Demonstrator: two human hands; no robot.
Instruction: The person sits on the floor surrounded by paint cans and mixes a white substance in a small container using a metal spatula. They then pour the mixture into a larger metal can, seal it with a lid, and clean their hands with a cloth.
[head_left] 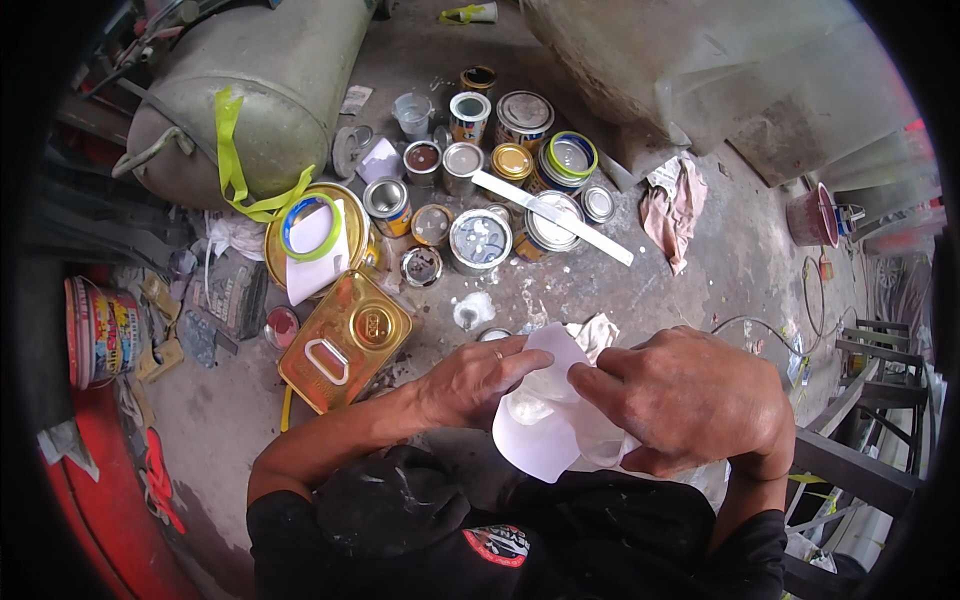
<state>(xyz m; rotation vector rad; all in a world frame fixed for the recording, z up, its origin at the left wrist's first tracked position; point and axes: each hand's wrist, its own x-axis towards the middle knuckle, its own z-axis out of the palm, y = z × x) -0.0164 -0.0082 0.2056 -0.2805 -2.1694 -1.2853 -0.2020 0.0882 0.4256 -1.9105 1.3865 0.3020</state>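
My left hand is closed on the left edge of a pale paper sheet, which is curved round a whitish substance. My right hand grips the paper from the right, its index finger bent over the top and thumb side low. A translucent container shows partly beneath my right fingers; the rest is hidden. Just left of my left forearm lies a gold rectangular tin with a handle.
Several paint cans stand ahead, a long white strip across them. A round gold tin carries tape rolls. A metal tank, pink rag, red bucket, hose and dark metal frame surround the work area.
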